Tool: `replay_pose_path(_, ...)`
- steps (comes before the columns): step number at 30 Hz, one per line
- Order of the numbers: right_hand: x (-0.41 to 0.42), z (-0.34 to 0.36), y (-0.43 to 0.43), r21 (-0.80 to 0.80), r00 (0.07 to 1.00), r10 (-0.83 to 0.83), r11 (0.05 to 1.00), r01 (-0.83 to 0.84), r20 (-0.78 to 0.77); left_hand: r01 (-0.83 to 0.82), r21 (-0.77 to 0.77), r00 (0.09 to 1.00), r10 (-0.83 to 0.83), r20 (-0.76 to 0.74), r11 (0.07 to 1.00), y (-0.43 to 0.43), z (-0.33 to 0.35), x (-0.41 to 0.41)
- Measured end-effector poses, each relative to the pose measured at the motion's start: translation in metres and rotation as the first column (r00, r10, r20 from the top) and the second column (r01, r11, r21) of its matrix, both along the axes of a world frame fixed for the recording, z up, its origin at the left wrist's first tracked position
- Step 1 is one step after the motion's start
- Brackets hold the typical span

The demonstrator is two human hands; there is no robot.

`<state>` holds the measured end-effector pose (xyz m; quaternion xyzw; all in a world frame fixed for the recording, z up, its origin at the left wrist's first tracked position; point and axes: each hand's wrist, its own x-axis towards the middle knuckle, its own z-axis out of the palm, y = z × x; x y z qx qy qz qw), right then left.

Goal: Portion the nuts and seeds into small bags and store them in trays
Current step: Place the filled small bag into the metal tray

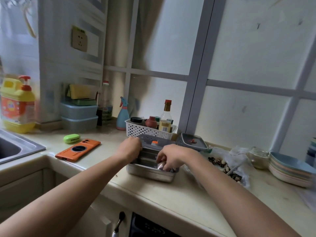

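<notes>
A steel tray point(150, 172) stands on the counter in front of me. My right hand point(172, 156) reaches into it and pinches a small filled bag point(161, 165) at the tray's right side. My left hand point(130, 148) grips the left edge of a grey lid with an orange valve point(154, 143), tilted over the tray's back half. A second lidded container point(192, 142) lies behind to the right. Loose nuts and seeds point(224, 166) sit on crumpled clear bags to the right.
A white perforated basket of sauce bottles point(150, 130) stands behind the tray. An orange phone point(77, 150) and green case point(71, 138) lie left, near the sink point(17, 147). Stacked plates point(290, 170) and a glass jar point(259, 156) sit at the right.
</notes>
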<state>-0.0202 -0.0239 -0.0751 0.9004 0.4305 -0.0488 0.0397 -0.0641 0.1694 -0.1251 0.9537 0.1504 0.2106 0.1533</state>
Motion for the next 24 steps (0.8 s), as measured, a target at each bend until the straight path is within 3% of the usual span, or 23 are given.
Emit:
replay_pose_path(7, 0.001, -0.008, -0.005, 0.051, 0.980, 0.027, 0.998, -0.038, 0.196, -0.020, 0.023, 1.000, 0.020, 0.009, 1.000, 0.000, 0.001, 0.004)
replay_pose_path(11, 0.006, -0.009, -0.020, 0.144, 0.995, 0.051, 0.988, -0.063, 0.091, -0.087, -0.010, 0.996, 0.087, 0.024, 0.996, 0.003, 0.002, 0.002)
replay_pose_path(15, 0.015, 0.000, -0.053, 0.481, 0.996, 0.021, 0.877, 0.021, -0.082, -0.146, -0.017, 0.989, 0.146, 0.006, 0.989, 0.006, 0.007, 0.000)
replay_pose_path(18, 0.036, 0.003, -0.086, 0.653, 0.989, -0.144, 0.748, 0.119, -0.015, -0.196, -0.006, 0.971, 0.195, 0.141, 0.981, -0.011, 0.026, -0.002)
replay_pose_path(20, 0.053, 0.000, -0.109, 0.689, 0.957, -0.291, 0.693, 0.212, -0.002, -0.152, 0.014, 0.951, 0.142, 0.274, 0.988, -0.034, 0.040, 0.001)
replay_pose_path(24, 0.077, -0.020, -0.154, 0.583, 0.876, -0.483, 0.715, 0.387, 0.010, 0.127, 0.049, 0.930, -0.136, 0.343, 0.991, -0.103, 0.053, 0.014)
